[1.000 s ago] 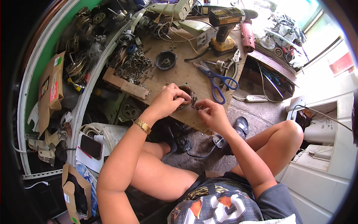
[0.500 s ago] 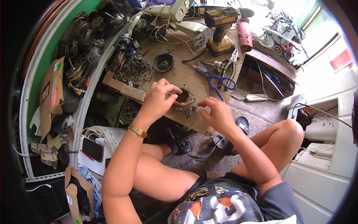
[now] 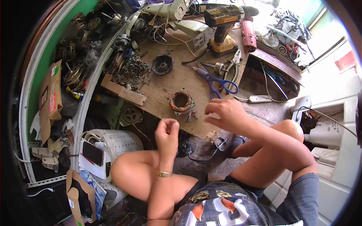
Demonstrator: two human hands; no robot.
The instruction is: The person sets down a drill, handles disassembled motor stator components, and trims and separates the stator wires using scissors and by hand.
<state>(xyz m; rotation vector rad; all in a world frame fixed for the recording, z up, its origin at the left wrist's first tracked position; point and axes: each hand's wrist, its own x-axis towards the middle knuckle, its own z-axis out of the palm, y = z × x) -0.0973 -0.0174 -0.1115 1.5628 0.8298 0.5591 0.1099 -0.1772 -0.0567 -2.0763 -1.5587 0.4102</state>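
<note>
A motor stator (image 3: pixel 181 109) with a ring of copper winding stands on the wooden bench (image 3: pixel 158 96) near its front edge, touched by neither hand. Its wire leads (image 3: pixel 191 116) spread toward my right hand. My left hand (image 3: pixel 167 135) is drawn back below the bench edge, fingers curled and thumb against them; anything inside is hidden. My right hand (image 3: pixel 228 113) hovers right of the stator, thumb and fingers apart, holding nothing visible. Behind it lie blue-handled scissors (image 3: pixel 214 79). A round dark motor cover (image 3: pixel 162 65) rests farther back on the bench.
A pile of screws (image 3: pixel 134 73) lies left on the bench, with a wooden strip (image 3: pixel 124 91) along the edge. Pliers (image 3: pixel 235 71), a yellow-black cordless drill (image 3: pixel 223 35) and a red power tool (image 3: pixel 247 35) stand at the back right. A phone (image 3: pixel 92 153) lies on papers at left.
My left hand has left the stator and moved down toward me, its fingers curling. My right hand has lifted slightly and turned beside the stator, which now shows fully.
</note>
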